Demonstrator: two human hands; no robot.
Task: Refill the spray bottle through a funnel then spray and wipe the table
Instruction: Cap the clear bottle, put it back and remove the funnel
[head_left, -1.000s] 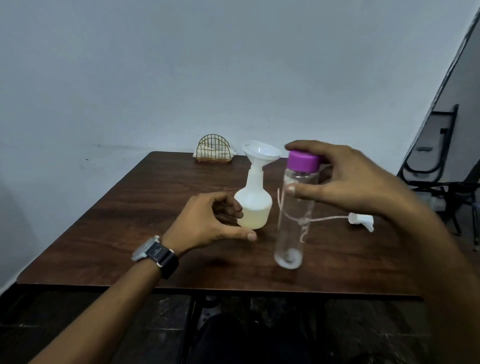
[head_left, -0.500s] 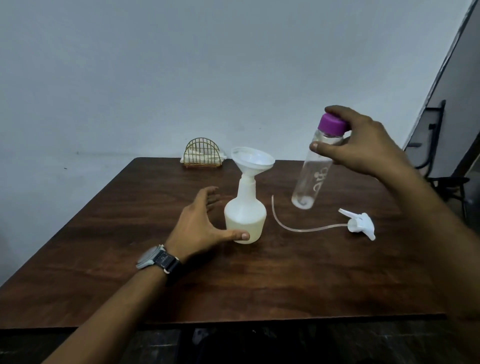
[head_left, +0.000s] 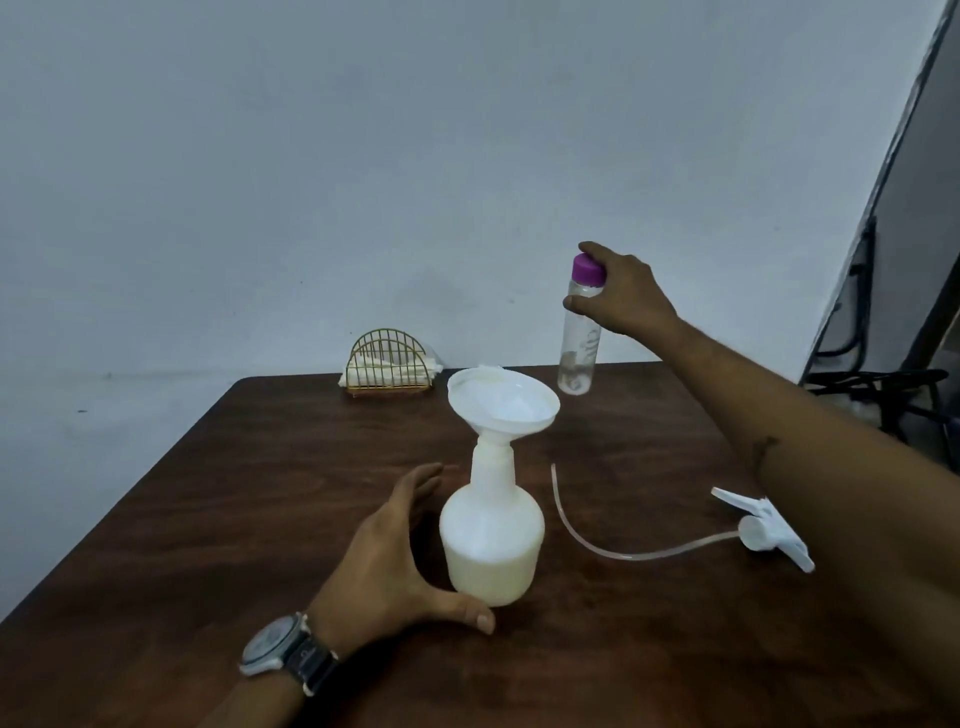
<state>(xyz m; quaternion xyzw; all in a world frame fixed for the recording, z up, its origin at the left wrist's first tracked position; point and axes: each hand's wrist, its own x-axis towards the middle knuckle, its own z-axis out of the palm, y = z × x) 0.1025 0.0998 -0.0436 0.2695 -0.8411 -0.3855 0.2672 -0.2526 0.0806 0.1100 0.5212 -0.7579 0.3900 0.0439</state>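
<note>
A white spray bottle (head_left: 491, 540), partly filled with pale liquid, stands on the dark wooden table (head_left: 260, 493) with a white funnel (head_left: 503, 402) seated in its neck. My left hand (head_left: 387, 566) lies open beside the bottle's base, thumb along its front and fingers straight at its left side. My right hand (head_left: 621, 296) grips a clear, nearly empty bottle with a purple cap (head_left: 577, 345) near its top, holding it upright over the table's far side. The white spray head with its long tube (head_left: 761, 530) lies on the table to the right.
A gold wire holder with napkins (head_left: 389, 370) stands at the table's far edge against the grey wall. Dark chair frames (head_left: 883, 384) stand beyond the table's right side.
My right hand has carried the clear bottle up and away toward the table's far right. My left hand's fingers have straightened beside the spray bottle. The camera has come closer.
</note>
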